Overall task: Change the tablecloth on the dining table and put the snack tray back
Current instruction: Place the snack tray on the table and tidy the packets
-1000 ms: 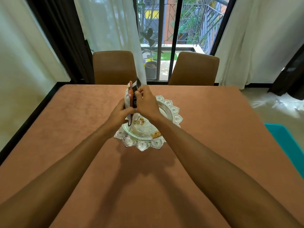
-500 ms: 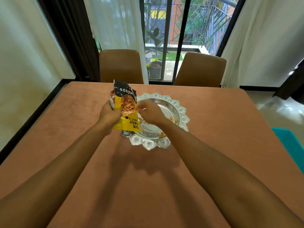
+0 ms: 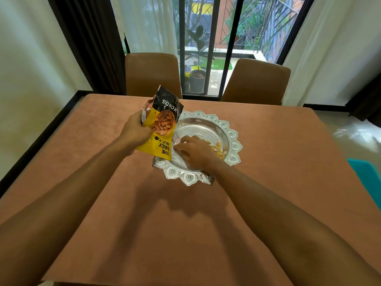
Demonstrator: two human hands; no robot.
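A brown tablecloth (image 3: 206,223) covers the dining table. On it, past the middle, stands a silver snack tray (image 3: 233,134) with a scalloped rim. My left hand (image 3: 135,132) grips a yellow and black almond packet (image 3: 162,124), held upright above the tray's left edge. My right hand (image 3: 193,150) reaches palm down into the tray, fingers curled on a clear snack packet (image 3: 218,149) with yellowish pieces lying in the bowl. Whether the fingers hold that packet is hidden by the hand.
Two brown chairs (image 3: 152,74) (image 3: 257,81) stand at the table's far side before a barred glass door with white curtains. A teal object (image 3: 369,178) sits on the floor at the right. A dark strip runs along the floor left of the table.
The two hands have come apart: my left hand now holds the almond packet alone, turned face up and shifted left. My right hand has dropped into the tray.
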